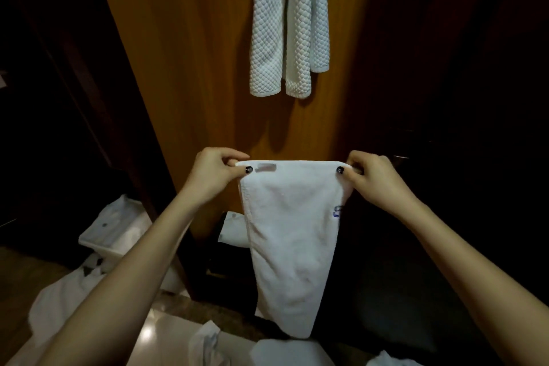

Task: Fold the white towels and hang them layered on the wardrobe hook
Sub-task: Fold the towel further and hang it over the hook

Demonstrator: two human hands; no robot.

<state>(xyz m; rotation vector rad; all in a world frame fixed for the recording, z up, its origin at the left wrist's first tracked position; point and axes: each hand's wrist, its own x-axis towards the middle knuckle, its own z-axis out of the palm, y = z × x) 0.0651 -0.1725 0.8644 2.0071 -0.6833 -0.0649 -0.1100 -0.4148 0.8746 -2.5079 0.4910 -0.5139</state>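
Two hands hold one white towel (292,232) by its top corners. The left hand (214,172) pinches the left corner between thumb and curled fingers, and the right hand (377,178) pinches the right corner the same way. The top edge is stretched straight and level between them, in front of a wooden panel (193,68); the rest hangs down, narrowing toward the bottom. A label (266,167) near the top left corner is blurred and unreadable. Blue stitching (337,211) at the right edge is partly folded under, also unreadable. The cloth is plain and smooth. Above it, well apart, a quilted towel (289,24) hangs down the panel in folded strips, its top out of frame. More cloths (59,306) lie low at left.
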